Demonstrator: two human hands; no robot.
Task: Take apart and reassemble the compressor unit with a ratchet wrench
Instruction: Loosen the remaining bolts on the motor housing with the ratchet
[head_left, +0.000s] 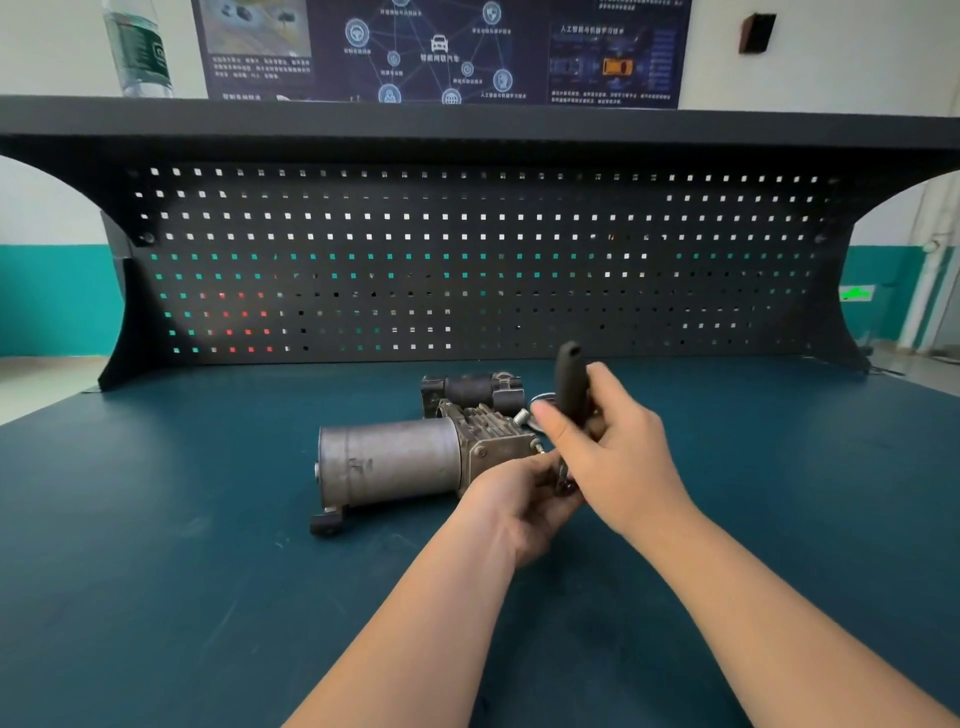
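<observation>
Two bare hands meet just right of the middle of our view, over a teal worktop (156, 519). One container shows: a clear plastic bottle (137, 49) with a green label stands at about eleven o'clock on the dark shelf (467, 117) above the pegboard (467, 260); what it holds we cannot tell.

Our right hand (618, 467) has its fingers (550, 423) curled round the black handle of the ratchet wrench (570, 384), which stands nearly upright, its grip end pointing to twelve o'clock. The wrench's lower end is hidden behind the hand. Our left hand (519, 499) sits at about seven o'clock from the right one, touching it, with its fingers bent in against the right end of the compressor unit (405, 462). They seem to pinch a small dark metal part there, though we cannot make out what it is.

We see the compressor unit lying on its side on the worktop, its grey cylindrical motor body pointing to nine o'clock and its ribbed housing toward the hands. A darker section with a black sleeve lies at its twelve o'clock side. A small bolt head shows just beside our left fingertips.

Behind the shelf a dark blue poster (441, 49) hangs on the wall.
</observation>
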